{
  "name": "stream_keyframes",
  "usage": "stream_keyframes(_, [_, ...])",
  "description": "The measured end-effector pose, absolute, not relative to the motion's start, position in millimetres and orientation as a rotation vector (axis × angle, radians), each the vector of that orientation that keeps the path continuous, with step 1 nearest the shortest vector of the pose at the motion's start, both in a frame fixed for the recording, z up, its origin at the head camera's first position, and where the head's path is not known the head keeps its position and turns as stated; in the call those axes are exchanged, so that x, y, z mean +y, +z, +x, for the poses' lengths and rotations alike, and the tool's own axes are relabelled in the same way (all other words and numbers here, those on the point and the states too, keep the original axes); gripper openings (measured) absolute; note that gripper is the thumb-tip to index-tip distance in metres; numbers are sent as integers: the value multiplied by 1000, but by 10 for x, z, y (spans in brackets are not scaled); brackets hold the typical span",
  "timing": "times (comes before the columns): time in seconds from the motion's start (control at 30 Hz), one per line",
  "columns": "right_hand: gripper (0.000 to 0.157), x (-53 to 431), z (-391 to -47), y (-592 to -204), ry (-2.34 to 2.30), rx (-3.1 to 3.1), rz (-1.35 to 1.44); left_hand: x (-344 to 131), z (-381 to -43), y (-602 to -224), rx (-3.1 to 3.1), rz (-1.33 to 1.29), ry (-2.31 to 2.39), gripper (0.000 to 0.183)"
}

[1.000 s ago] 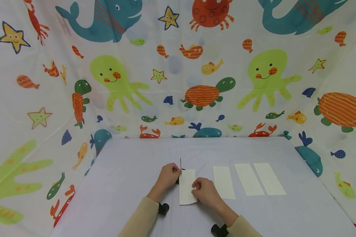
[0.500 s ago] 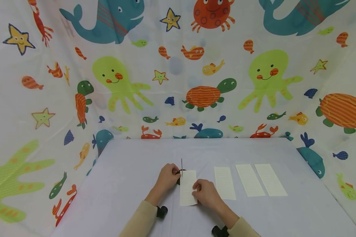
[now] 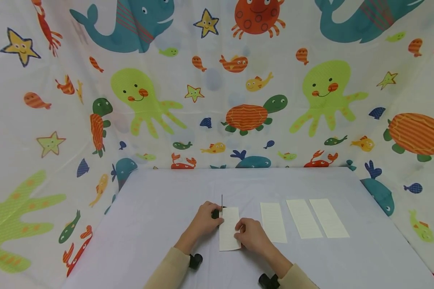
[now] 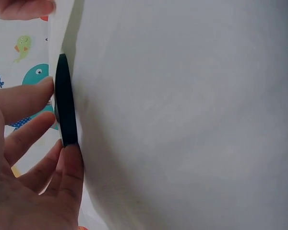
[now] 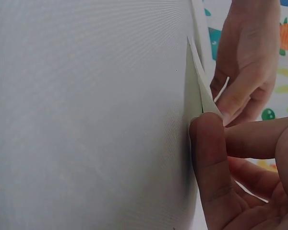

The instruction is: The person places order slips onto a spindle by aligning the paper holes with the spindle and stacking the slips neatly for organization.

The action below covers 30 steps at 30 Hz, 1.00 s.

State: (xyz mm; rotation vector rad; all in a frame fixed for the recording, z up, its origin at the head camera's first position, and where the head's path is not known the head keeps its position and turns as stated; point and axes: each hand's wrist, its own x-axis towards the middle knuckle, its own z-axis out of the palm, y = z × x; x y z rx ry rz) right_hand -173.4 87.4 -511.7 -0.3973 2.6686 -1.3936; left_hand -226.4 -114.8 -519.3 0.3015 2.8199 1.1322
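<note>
A cream slip of ruled paper (image 3: 229, 233) lies lengthwise between both hands. My right hand (image 3: 253, 233) pinches its right edge between thumb and forefinger, and the edge lifts a little in the right wrist view. My left hand (image 3: 202, 220) holds a flat black object (image 4: 66, 103) between thumb and fingers at the paper's upper left, one fingertip overlapping the paper's left edge. From there a thin, dark, blade-like strip (image 3: 222, 200) points away past the paper's top edge. I cannot tell what tool this is; the hand hides much of it.
To the right on the white-covered table (image 3: 159, 216) lie three more cream slips: a near one (image 3: 273, 222), a middle one (image 3: 304, 218) and a far right one (image 3: 329, 218). A cloth (image 3: 209, 96) printed with sea animals hangs behind.
My left fingers have shifted slightly on the black object; a fingertip now lies over the paper's left edge and more black shows between the fingers. My right hand keeps its pinch.
</note>
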Motion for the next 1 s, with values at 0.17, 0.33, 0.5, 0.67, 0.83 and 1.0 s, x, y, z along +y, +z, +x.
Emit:
stream_keyframes(0.17, [11,883,-1730,-5119,-1392,2658,-416,-1146,-2248,-5177,2824,267,1130,33])
stream_keyframes(0.33, [11,907,-1721,-5113,-1365,2634,-401,-1139,-2231,-5158,2813,265,1158,32])
stream_keyframes(0.5, [11,934,-1713,-5107,-1364,2631,-418,-1129,-2215,-5144,2807,237,1165,32])
stream_keyframes(0.67, [10,961,-1697,-5093,-1339,2641,-431,-1131,-2215,-5161,2816,234,1150,32])
stream_keyframes(0.83, [10,990,-1663,-5042,-1338,2627,-415,-1125,-2215,-5161,2824,236,1135,32])
stream_keyframes(1.0, [10,1036,-1649,-5020,-1300,2622,-389,-1120,-2208,-5153,2820,213,1138,32])
